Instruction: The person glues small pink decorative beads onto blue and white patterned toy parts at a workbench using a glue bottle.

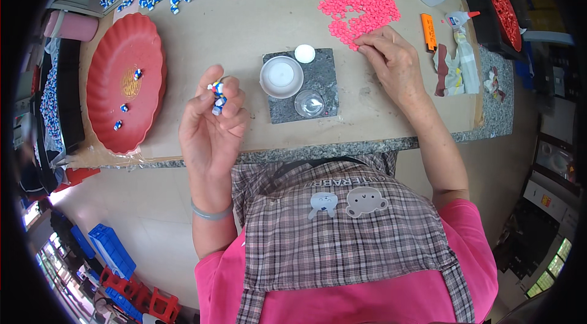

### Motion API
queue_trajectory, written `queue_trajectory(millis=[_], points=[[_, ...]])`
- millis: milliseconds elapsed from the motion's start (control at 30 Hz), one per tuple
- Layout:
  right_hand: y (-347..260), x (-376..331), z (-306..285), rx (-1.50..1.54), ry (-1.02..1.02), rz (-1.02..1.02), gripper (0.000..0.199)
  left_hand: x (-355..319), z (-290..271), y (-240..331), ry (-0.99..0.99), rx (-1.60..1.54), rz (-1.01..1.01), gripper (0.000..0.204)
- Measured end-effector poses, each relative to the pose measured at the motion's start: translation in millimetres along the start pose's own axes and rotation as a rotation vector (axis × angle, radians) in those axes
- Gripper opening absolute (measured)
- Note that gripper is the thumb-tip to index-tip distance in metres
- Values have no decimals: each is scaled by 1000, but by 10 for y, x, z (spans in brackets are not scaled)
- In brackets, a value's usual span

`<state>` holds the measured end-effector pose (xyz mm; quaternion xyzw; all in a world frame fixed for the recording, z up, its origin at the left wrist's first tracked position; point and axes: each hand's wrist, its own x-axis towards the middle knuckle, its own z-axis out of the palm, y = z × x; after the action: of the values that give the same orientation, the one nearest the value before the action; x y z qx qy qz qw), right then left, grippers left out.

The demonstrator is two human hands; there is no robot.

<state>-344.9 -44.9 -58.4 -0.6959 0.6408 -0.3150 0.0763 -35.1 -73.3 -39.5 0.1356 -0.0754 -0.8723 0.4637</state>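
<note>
Figurines [217,96], two small blue-and-white ones, sit pinched in the raised left hand [211,125], above the table edge. Right hand [391,61] rests with fingers curled on the pink bead pile [358,0], pinching there. Three more figurines lie on the red tray [110,79].

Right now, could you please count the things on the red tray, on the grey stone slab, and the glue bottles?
Blue-and-white figures on the red tray: 3
Round containers on the grey stone slab: 3
Glue bottles: 2
Total: 8
</note>
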Motion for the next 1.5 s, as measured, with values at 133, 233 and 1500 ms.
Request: queue_trajectory(millis=[133, 233, 1500], points=[[-5, 36, -17, -46, 4, -135, 10, 91, -47, 92, -9, -125, 11, 19], [-75, 92, -108, -80, -88, -124, 10, 261, -68, 212, 61, -73, 8, 21], [-396, -61, -143, 1191, -423, 524, 3, 622, -6, 349, 101, 655, 101, 20]])
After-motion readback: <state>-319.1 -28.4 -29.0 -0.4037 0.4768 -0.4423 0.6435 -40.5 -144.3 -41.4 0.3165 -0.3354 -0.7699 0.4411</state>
